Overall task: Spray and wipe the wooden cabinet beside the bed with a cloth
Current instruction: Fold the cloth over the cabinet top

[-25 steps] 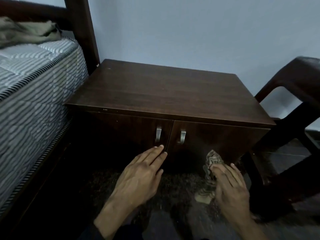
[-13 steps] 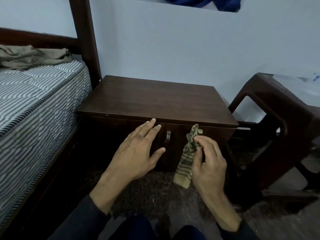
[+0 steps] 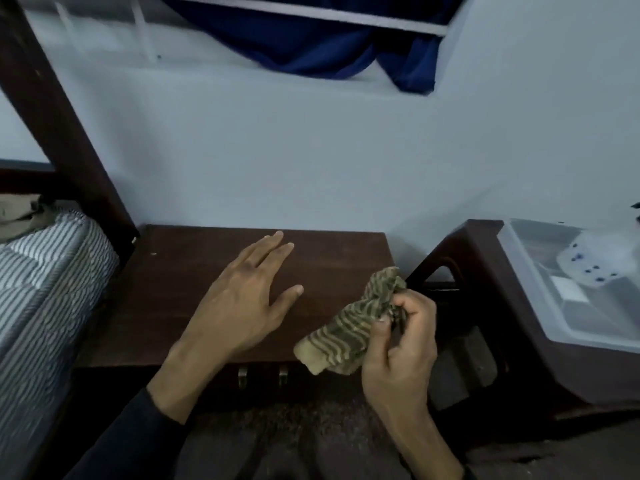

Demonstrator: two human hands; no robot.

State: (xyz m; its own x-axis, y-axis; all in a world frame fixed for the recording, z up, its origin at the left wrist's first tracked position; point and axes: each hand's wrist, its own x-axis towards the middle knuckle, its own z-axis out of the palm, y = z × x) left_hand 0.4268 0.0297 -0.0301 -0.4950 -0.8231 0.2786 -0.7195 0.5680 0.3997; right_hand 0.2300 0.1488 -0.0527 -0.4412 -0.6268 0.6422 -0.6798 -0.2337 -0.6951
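Left hand [image 3: 242, 303]: fingers [image 3: 268, 251] straight, slightly spread, palm down over the flat, dark wood-grain top of the cabinet [image 3: 166, 289]; can't tell if they touch it. Right hand [image 3: 401, 341]: fingers [image 3: 417, 311] curled, pinching a crumpled cloth [image 3: 349, 327], tan with wavy brown stripes. The cloth bunches just left of those fingers, over the cabinet's front right corner. Two small metal handles [image 3: 242, 375] sit below the left wrist. Striped quilted mattress [image 3: 45, 289] well left of the left fingers. Clear plastic tray [image 3: 530, 289] right of the right fingers.
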